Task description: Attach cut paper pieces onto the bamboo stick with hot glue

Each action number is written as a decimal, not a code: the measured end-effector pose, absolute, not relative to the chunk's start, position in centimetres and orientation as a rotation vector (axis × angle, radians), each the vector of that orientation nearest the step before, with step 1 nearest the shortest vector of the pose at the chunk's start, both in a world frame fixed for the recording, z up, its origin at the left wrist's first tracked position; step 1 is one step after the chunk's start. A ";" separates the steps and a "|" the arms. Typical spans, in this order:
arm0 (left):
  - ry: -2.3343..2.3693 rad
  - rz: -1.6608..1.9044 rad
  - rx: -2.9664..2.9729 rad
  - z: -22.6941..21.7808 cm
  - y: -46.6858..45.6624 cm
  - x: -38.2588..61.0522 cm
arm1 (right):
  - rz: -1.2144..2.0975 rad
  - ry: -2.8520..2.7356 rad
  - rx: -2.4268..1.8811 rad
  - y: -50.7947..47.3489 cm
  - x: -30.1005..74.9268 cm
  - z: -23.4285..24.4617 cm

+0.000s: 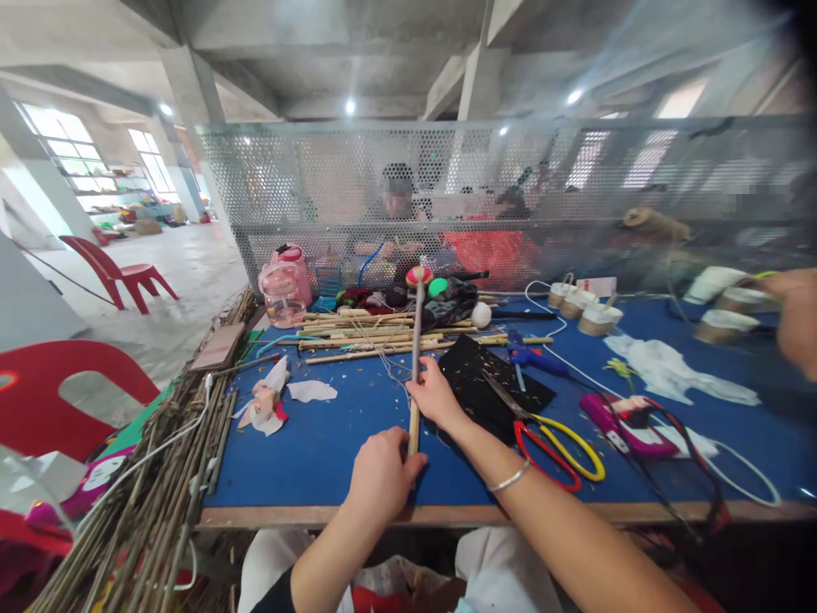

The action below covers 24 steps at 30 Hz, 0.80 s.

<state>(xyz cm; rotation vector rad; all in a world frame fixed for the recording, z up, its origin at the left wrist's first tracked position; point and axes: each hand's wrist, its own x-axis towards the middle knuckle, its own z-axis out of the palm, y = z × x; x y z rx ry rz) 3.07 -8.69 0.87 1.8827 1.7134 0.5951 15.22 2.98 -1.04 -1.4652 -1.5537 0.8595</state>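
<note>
A long thin wooden stick (415, 340) stands tilted away from me over the blue table (319, 443), topped with a red and yellow ball (419, 276). My left hand (381, 477) is closed around the stick's lower end near the table's front edge. My right hand (434, 393) pinches the stick a little higher up, with a silver bracelet (511, 478) on that wrist. A black cloth piece (485, 383) lies just right of my right hand.
Red and yellow scissors (555, 438), a blue glue gun (533, 358), a pink tool (622, 426) with cords, paper cups (584, 311), a white ball (481, 315) and loose sticks (370, 340) lie about. Stick bundles (172, 477) flank the left edge. People sit behind a mesh screen (447, 187). Red chairs (121, 272) stand left.
</note>
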 end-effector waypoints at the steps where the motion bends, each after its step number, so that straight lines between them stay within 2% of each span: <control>1: 1.702 0.598 1.864 0.9 -8.9 3.1 | 0.812 -1.565 -1.438 2.8 14.9 -1.2; 9: 1.826 0.550 1.876 0.9 -9.3 3.4 | 0.802 -1.544 -1.330 1.6 13.2 -1.1; 16: 1.756 0.544 1.949 0.9 -8.4 3.9 | 0.603 -1.652 -1.740 2.9 15.2 -0.6; 19: 1.715 0.658 1.925 1.3 -7.7 1.7 | 0.570 -1.772 -1.760 2.9 16.3 0.1; 24: 2.404 0.811 1.708 1.2 -6.8 -7.1 | 0.341 -1.841 -1.576 0.7 17.6 1.1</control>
